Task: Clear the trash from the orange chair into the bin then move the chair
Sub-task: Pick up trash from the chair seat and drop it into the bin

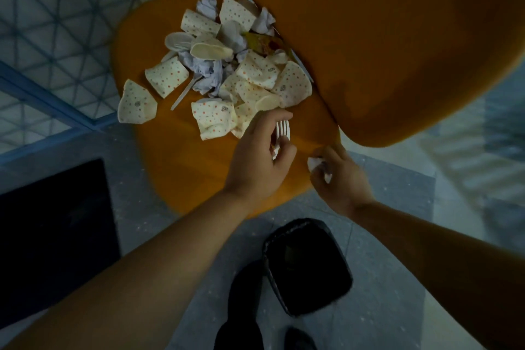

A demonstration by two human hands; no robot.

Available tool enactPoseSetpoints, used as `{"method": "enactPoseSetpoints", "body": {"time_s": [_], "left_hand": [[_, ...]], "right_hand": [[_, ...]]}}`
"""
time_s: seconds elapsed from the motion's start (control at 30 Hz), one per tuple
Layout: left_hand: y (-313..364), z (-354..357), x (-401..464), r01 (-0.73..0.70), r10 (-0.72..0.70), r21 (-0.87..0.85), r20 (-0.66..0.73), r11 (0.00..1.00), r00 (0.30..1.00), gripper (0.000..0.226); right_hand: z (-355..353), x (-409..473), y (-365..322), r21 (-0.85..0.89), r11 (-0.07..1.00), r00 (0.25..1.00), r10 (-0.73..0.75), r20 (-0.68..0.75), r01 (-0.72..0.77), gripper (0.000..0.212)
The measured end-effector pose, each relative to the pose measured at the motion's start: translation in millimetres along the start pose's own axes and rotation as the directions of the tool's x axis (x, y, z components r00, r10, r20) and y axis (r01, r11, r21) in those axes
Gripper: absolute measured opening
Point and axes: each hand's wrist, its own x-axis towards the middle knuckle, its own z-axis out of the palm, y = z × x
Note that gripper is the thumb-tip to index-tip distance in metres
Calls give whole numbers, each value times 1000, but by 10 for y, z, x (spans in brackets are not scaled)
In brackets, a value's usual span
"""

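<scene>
Your left hand is curled around a white plastic fork, its tines poking out between your thumb and fingers, over the near part of the orange chair seat. Your right hand pinches a crumpled white tissue right at the seat's near right edge, just below where the backrest meets it.

The rest of the trash lies just beyond your left fingertips: a heap of flattened dotted paper cups, balled grey paper, a plastic spoon and a yellow wrapper, piled from the middle of the seat up against the backrest. One cup sits apart at the seat's left edge. The near strip of the seat, under your left wrist, is bare orange.

The bin, lined with a black bag, stands on the floor directly below the seat's near edge, between your forearms, mouth open upward. The floor is grey speckled stone. A dark panel sits at the left, and a blue lattice runs behind the chair.
</scene>
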Motion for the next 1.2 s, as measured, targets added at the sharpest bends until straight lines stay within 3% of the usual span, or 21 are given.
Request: {"method": "enactPoseSetpoints", "body": {"time_s": [0.2,0.3,0.43,0.5,0.6,0.67,0.8,0.9,1.0,1.1,1.2], "left_hand": [[237,362,-784,34,-34,-9,9,999,999,29],[87,656,-1229,48,-51,35,92,998,994,30],[-292,1015,-1641,99,-123,116,219,988,968,33],[-517,1201,-1756,141,-197,191,314,971,929,37],[-835,1398,-1828,186,-390,412,492,892,778,49],[-975,1432,-1848,165,-453,501,533,850,715,47],[-1059,1321,-1846,201,-424,444,489,873,762,38],[-1019,1146,-1762,198,-376,409,419,891,827,33],[-947,987,-1626,174,-339,391,406,904,848,33],[-850,878,-1518,154,-315,371,427,916,847,34],[-697,788,-1434,145,-288,346,409,927,866,33]], "right_hand": [[-61,-849,159,23,1000,998,-12,66,10,25],[89,-1313,328,-5,999,987,-44,155,46,28],[269,-1649,576,28,1000,991,-3,135,-1,30],[345,-1738,683,50,999,992,2,129,-8,31],[427,-1807,794,59,998,988,-6,153,-3,32],[487,-1821,840,56,998,987,-24,158,15,32],[634,-1800,867,38,998,982,-48,184,42,34],[816,-1793,874,-53,998,937,-13,349,33,44],[917,-1762,857,-172,985,860,113,498,-30,52],[921,-1707,818,-182,981,853,152,500,-69,52],[846,-1610,705,-116,993,888,62,455,-10,48]]}}
